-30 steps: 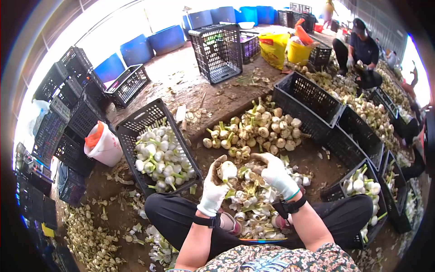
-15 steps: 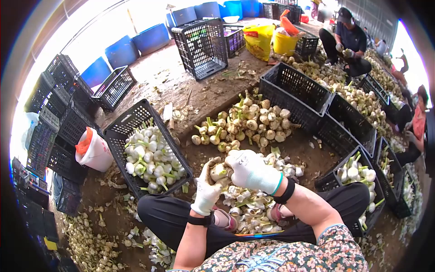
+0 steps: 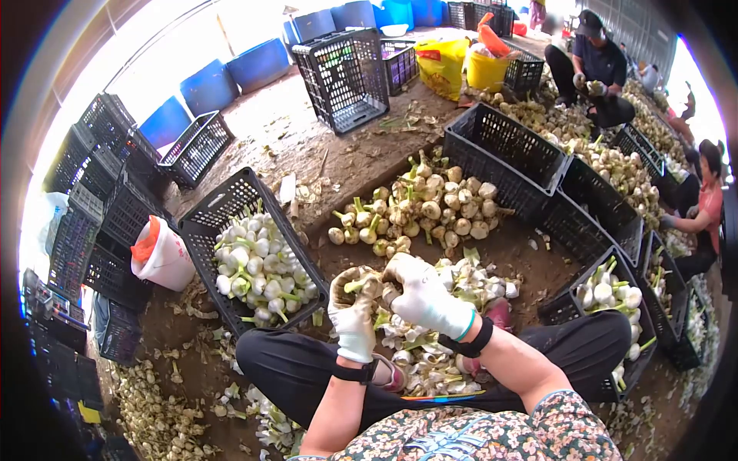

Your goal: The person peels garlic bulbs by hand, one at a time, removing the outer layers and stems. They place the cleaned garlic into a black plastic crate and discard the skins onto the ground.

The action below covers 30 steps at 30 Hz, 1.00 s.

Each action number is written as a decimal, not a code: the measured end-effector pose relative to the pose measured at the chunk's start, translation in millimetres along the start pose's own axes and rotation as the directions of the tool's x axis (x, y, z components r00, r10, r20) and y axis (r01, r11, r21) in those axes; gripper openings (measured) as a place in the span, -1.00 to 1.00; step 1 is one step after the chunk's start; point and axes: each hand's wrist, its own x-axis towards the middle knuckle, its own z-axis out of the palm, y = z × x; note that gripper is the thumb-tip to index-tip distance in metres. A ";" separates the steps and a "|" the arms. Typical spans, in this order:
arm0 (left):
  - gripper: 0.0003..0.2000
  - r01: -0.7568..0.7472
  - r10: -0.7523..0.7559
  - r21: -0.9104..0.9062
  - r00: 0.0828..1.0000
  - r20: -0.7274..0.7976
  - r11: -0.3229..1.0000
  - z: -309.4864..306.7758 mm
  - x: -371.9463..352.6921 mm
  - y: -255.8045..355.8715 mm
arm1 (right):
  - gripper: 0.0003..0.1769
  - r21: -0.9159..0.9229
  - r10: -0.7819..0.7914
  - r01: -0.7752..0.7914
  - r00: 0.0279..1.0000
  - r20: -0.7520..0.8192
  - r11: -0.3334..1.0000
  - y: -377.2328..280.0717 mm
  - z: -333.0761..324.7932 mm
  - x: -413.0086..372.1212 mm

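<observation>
My left hand (image 3: pixel 354 311), in a soiled white glove, is wrapped round a garlic bulb (image 3: pixel 355 285) whose green stem end shows at the fingers. Close against it on the right, my right hand (image 3: pixel 421 293) in a white glove has its fingers curled and pressed together; whatever they pinch is hidden. Beyond both hands lies a heap of unpeeled garlic (image 3: pixel 430 203) with soil on the bulbs. Loose white peelings (image 3: pixel 430 369) cover the ground between my feet. To the left, a black crate (image 3: pixel 206 223) holds clean white bulbs (image 3: pixel 257 265) with green stems.
Black crates (image 3: pixel 503 146) form a row beyond the heap and down the right side. A white bucket (image 3: pixel 163 257) stands left. Stacked crates (image 3: pixel 115 207), blue tubs (image 3: pixel 257 65) and a yellow bucket (image 3: pixel 486 73) are farther off. Co-workers (image 3: pixel 600 65) sit among garlic at the upper right.
My left hand has turned upward around the bulb, its fingers now covering more of it. My right hand remains beside it. At the right edge, a co-worker's arm has moved and more of that person shows.
</observation>
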 end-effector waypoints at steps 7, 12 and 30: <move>-0.74 0.139 -0.125 -0.169 0.988 0.089 0.976 -9.7 3.4 5.8 | -0.83 -0.156 0.080 -0.107 0.982 -0.171 0.982 42.0 1.9 2.5; -0.67 0.148 -0.074 -0.330 0.972 0.225 0.932 -16.5 12.3 -10.6 | -0.72 -0.279 0.293 -0.329 0.942 -0.164 0.902 104.8 13.2 -14.2; -0.61 0.160 -0.140 0.064 0.960 -0.241 0.985 -33.2 96.5 -24.8 | -0.66 -0.023 0.692 -0.702 0.707 -0.142 0.712 291.4 141.7 49.0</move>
